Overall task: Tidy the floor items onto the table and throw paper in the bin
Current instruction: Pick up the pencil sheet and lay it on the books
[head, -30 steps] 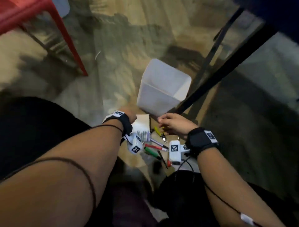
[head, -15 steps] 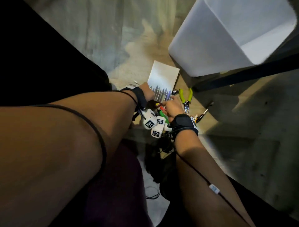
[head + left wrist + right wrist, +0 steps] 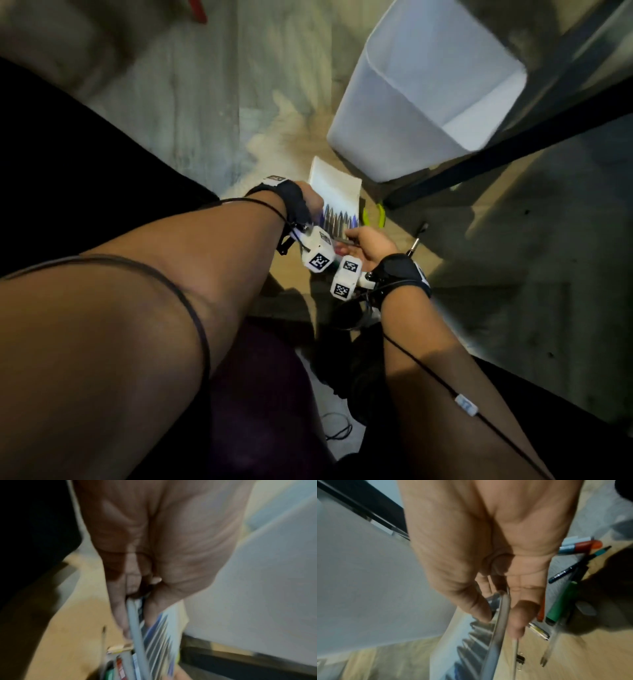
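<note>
Pens in a flat clear pack (image 3: 337, 219) are what both hands are on: the left hand (image 3: 310, 202) pinches one end of the pack between thumb and fingers, and the right hand (image 3: 368, 245) pinches the other end, thumb on one face and fingers on the other. The pack looks lifted just off the floor (image 3: 212, 102), though blur makes that hard to confirm.

Just under and beside the right hand, loose items lie on the floor: a green marker (image 3: 559, 601), a red-and-white marker (image 3: 578, 545), a dark pencil (image 3: 573, 566), a clear pen (image 3: 551, 639) and a small binder clip (image 3: 520, 660). Beyond the right hand's fingertips lie green-handled pliers (image 3: 375, 214), mostly hidden behind the pack.

Further out past both hands stands the white bin (image 3: 411, 113), next to a dark leg (image 3: 513, 150) that probably belongs to the counter; the counter's top is not in view.

By my reading the task is at an early stage: the pack is only now being picked up, every other item is on the floor, and no paper can be made out in the bin.
</note>
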{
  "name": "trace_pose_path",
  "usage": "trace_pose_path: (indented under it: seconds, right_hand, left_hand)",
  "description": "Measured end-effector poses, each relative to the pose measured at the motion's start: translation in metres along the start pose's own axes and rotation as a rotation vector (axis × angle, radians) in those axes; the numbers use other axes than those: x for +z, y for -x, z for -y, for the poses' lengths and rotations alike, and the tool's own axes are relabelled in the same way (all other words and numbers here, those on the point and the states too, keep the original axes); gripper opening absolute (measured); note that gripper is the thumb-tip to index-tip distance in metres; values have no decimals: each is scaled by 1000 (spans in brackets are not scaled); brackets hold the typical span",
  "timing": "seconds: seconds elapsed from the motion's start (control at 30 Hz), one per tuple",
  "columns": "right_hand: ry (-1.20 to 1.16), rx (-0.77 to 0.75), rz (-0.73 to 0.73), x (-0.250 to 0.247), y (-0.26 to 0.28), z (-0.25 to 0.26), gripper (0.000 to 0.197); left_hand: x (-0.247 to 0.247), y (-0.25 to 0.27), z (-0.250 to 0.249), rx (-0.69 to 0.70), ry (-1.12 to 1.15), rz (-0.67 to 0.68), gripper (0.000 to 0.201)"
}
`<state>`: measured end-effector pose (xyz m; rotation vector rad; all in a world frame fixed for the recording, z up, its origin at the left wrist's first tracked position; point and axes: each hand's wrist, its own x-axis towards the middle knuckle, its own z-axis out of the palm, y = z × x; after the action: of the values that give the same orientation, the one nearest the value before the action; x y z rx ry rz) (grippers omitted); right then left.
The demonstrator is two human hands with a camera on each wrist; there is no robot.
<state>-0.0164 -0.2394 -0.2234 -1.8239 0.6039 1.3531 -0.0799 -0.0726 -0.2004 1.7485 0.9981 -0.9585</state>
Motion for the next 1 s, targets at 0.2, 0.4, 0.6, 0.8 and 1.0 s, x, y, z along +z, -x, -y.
trace_pose_path:
  seconds: [0.2, 0.4, 0.6, 0.8, 1.0]
  right_hand:
    - [-24, -108, 187, -17, 132, 46, 13]
    - [61, -415, 328, -1, 275, 76, 3]
    - [96, -681, 532, 1, 398, 81, 35]
    - [205, -973, 485, 5, 515, 81, 35]
    - [254, -1281, 355, 8, 604, 80, 38]
  left_hand:
    - [-91, 123, -45, 192, -216, 30, 7]
    - [-168, 281, -64, 350, -328, 8, 25]
    - [-221, 413, -28, 495, -189, 59, 22]
    - [-242, 515, 4, 693, -156, 19, 53]
    - [-268, 593, 11, 906, -131, 31, 61]
